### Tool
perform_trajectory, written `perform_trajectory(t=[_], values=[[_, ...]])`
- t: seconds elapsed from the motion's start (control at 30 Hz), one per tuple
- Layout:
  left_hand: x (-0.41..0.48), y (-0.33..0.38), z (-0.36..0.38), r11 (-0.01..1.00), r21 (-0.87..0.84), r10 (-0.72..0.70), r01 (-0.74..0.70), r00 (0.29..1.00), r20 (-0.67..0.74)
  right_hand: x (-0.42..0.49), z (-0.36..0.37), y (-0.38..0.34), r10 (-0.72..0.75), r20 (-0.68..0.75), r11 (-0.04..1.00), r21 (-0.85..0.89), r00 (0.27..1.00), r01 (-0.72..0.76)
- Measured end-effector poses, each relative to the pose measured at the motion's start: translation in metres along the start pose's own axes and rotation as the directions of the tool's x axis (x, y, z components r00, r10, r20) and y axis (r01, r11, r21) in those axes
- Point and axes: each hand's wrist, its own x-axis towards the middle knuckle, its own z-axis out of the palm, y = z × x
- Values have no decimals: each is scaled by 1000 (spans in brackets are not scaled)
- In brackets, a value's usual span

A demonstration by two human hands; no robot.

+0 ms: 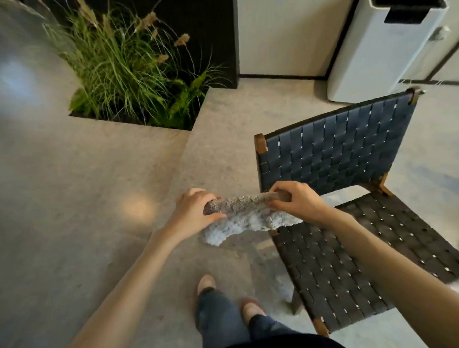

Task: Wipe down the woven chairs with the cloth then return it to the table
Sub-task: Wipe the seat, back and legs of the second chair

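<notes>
Grey, nubbly chenille cloth (248, 212) stretches between both hands, held in the air just in front of the dark woven-strap chair with brown wooden frame (337, 195). The left hand (193, 213) grips the cloth's left end, fingers curled over the top and thumb tucked beneath; the right hand (298, 201) pinches the right end the same way, knuckles up. Between them the cloth runs as a loose roll, with a paler fold sagging below the left half. It hangs beside the chair's near back post and above the front corner of the seat — whether it touches the webbing cannot be told.

The chair stands on a pale speckled stone floor (93, 206), its back tilted away towards a white upright appliance with a black top slot (383, 43) by the wall. To the upper left, tall green grasses and ferns (129, 73) rise from a square recess in the floor (a dark slatted panel behind them). Below, blue jeans and two tan shoes (205, 284) show — the person stands just left of the seat.
</notes>
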Motion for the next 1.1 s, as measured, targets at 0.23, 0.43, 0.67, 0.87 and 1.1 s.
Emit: perform_trajectory(t=[0.23,0.43,0.67,0.87,1.1], values=[[105,-32,-34,974,-226,72,-36,986,154,51,-5,-14,367,-149,928,132,918,-349],[189,-27,-53,769,-587,-2,253,919,394,91,0,-58,637,-144,675,579,757,-458],[240,22,-44,463,-697,252,547,673,695,122,2,-69,775,-240,432,877,585,-213],[293,53,-23,459,-620,421,636,459,782,133,-8,-30,821,-393,459,886,414,-69],[369,78,8,823,-532,261,199,700,665,147,-34,31,861,-481,499,862,165,-90]])
